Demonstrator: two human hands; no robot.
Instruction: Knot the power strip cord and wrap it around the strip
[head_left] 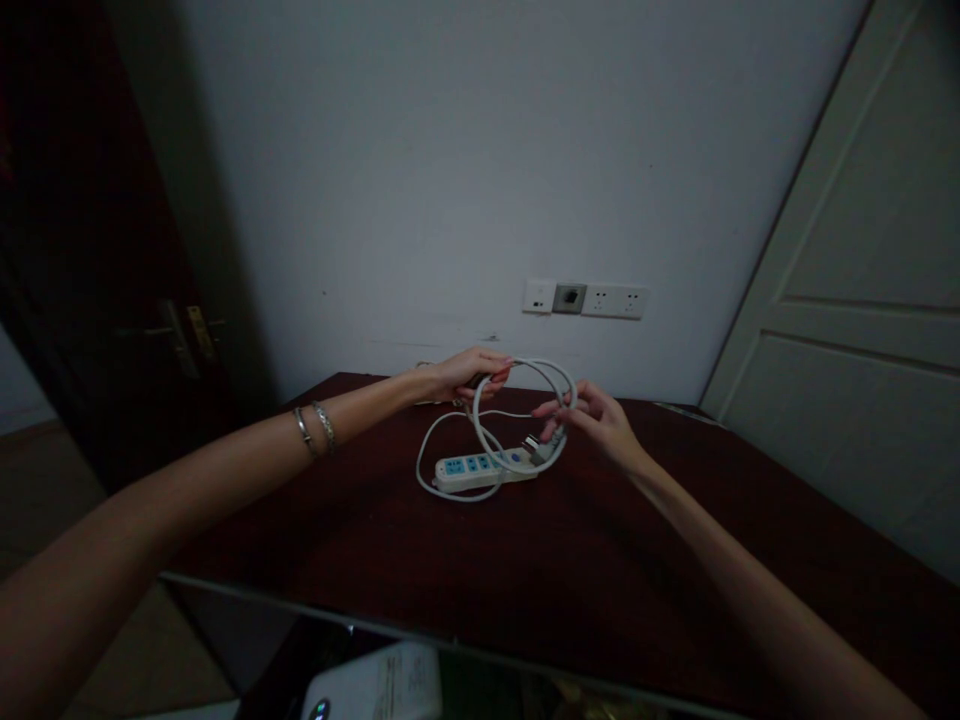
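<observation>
Both hands hold cord (525,365) loop, left hand (469,372) at 10 o'clock, right hand (592,420) pinching at 3 near plug (537,449); prob keep coils even & slack w/o dragging strip (484,467) across counter (600,560).

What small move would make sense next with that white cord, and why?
Probably lay another turn onto the loop: the left hand and right hand hold the white cord coiled above the power strip, while slack lies loose on the table.
</observation>
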